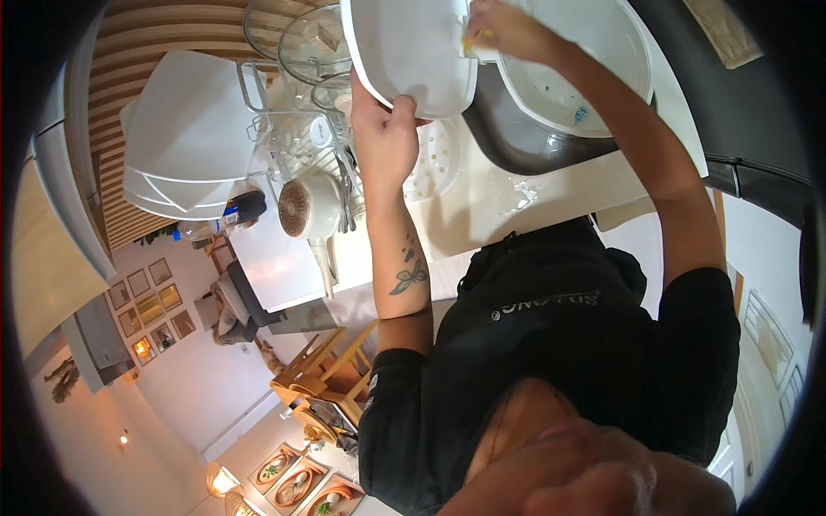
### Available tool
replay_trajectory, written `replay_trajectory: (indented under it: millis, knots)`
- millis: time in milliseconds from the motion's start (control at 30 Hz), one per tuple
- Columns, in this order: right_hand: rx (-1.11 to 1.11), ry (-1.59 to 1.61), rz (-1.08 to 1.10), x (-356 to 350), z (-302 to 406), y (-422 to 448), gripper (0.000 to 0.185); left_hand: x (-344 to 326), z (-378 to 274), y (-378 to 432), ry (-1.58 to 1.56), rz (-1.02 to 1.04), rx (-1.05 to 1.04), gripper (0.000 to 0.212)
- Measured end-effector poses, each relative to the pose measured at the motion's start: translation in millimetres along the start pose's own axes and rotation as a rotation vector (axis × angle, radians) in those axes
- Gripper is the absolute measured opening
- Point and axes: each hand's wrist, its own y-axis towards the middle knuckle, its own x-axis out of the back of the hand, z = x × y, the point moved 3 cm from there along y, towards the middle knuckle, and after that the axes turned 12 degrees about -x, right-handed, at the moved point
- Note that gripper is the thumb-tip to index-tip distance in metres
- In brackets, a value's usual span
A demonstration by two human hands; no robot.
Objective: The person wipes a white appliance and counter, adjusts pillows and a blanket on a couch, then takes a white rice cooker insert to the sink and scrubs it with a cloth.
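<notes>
My left hand (389, 132) grips the near edge of a white plastic container or lid (413, 58), its thumb on the inner face. At the right edge of that piece is my right hand (510, 32), closed around a yellow sponge or cloth (476, 45), blurred and partly hidden by the fingers. Beneath the right forearm a large white tub (635, 58) sits in the dark sink (506, 138), with small bits and a blue-marked scrap (581, 115) inside. A white perforated piece (435, 158) lies on the counter below my left hand.
Left of my left hand stands a wire dish rack (290, 115) with glass lids (316, 42), cutlery and a white-handled pan (316, 206). Large white panels (193, 122) and a plastic bottle (200, 229) are farther left. Water spots the pale counter (548, 193) in front of the sink.
</notes>
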Motion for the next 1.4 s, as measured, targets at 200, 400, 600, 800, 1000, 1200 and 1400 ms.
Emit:
replay_trajectory:
  millis: [200, 400, 600, 800, 1000, 1200, 1400]
  knots:
    - [0.014, -0.086, -0.13, 4.9, -31.0, -16.0, 0.011, -0.1, 2.3, -4.0, -0.058, -0.022, 0.011, 0.049]
    - [0.136, -0.101, -0.184, -27.7, 11.7, -28.4, 0.011, 6.1, 7.5, -5.4, -0.065, -0.026, 0.051, 0.053]
    - [-0.023, -0.114, -0.182, -7.5, -3.0, -13.5, 0.014, 3.1, 10.2, -6.6, -0.023, -0.016, -0.031, 0.053]
    - [-0.026, -0.058, 0.03, -20.8, 14.7, -6.8, 0.009, 6.8, 9.0, -6.2, -0.08, -0.066, 0.006, 0.051]
    - [0.098, 0.295, -0.264, -24.3, 18.1, -8.8, 0.015, 0.9, 7.3, -2.3, -0.11, -0.075, 0.0, 0.05]
    - [-0.317, 0.248, -0.673, -2.6, -9.9, 24.7, 0.012, -0.2, 1.7, -1.3, -0.046, -0.03, -0.012, 0.049]
    - [-0.289, 0.567, -0.941, 35.6, 56.0, 85.7, 0.017, 10.1, 10.4, 1.0, 0.163, -0.027, -0.095, 0.033]
